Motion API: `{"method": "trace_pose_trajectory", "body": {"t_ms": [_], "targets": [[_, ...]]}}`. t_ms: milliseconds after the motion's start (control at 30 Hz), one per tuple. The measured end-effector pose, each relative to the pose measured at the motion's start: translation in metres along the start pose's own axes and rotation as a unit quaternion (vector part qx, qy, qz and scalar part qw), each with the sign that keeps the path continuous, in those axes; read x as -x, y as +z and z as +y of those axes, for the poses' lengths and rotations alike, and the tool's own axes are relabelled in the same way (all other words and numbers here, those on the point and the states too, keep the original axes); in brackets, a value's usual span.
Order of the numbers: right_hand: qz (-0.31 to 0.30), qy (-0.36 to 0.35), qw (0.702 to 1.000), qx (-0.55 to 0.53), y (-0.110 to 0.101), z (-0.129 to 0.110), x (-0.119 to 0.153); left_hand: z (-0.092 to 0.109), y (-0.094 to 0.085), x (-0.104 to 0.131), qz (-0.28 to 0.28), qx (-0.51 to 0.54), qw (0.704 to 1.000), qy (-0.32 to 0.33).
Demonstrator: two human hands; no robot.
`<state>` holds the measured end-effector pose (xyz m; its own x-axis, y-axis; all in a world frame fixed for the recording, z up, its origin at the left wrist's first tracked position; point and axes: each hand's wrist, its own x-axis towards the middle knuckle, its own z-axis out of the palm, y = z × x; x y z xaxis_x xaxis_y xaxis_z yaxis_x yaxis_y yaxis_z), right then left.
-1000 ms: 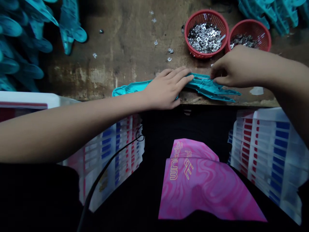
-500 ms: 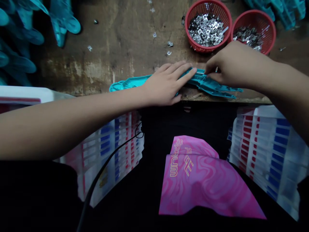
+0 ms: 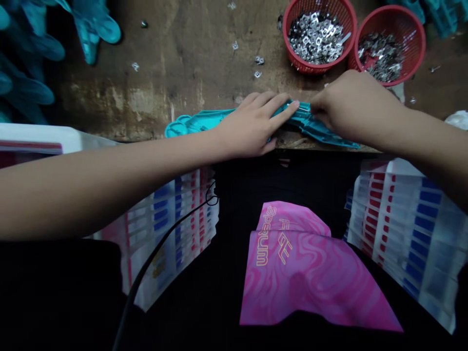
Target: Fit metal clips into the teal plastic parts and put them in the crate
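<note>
A long teal plastic part (image 3: 208,119) lies along the front edge of the wooden bench. My left hand (image 3: 252,124) is laid over its middle, fingers stretched across the top and thumb at the near side, holding it down. At the part's right half, my right hand (image 3: 351,105) is closed in a pinch against it. A thin silver metal piece (image 3: 303,109) shows on the part between both hands and runs toward the right fingertips. Whatever those fingertips grip is hidden.
Two red baskets (image 3: 318,68) (image 3: 420,58) of small metal pieces stand behind my right hand. Several loose metal bits (image 3: 259,60) dot the bench (image 3: 183,58). Teal parts (image 3: 95,29) are heaped at upper left. Plastic crates (image 3: 168,209) (image 3: 413,234) flank my lap; a black cable (image 3: 161,243) crosses left.
My right hand has turned and its fingers have drawn closer together, covering more of the part's right end. My left hand stays on the part. The whole view has shifted slightly.
</note>
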<state>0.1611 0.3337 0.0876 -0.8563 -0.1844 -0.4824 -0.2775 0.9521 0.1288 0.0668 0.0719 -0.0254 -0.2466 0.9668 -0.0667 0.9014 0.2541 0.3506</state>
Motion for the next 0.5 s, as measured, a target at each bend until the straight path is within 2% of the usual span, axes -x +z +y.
{"method": "trace_pose_trajectory", "body": {"t_ms": [167, 267, 367, 433, 467, 500], "targets": [[0.014, -0.006, 0.998, -0.056, 0.002, 0.023, -0.003, 0.004, -0.001, 0.0, 0.005, -0.009, 1.0, -0.005], [0.061, 0.045, 0.987, -0.144, -0.004, 0.04, 0.002, 0.007, 0.0, 0.0, 0.009, -0.016, 1.0, -0.007], [0.161, 0.089, 0.931, -0.317, -0.01, 0.044, 0.006, 0.009, 0.002, 0.0, 0.016, -0.024, 1.0, -0.004], [0.209, 0.081, 0.887, -0.404, -0.01, 0.041, 0.006, 0.01, 0.002, 0.0, 0.02, -0.027, 0.999, -0.004], [0.217, 0.074, 0.877, -0.422, -0.009, 0.039, 0.004, 0.01, 0.002, 0.001, 0.02, -0.028, 0.999, -0.004], [0.207, 0.066, 0.883, -0.416, -0.007, 0.036, 0.002, 0.011, 0.001, 0.001, 0.019, -0.028, 0.999, -0.005]]}}
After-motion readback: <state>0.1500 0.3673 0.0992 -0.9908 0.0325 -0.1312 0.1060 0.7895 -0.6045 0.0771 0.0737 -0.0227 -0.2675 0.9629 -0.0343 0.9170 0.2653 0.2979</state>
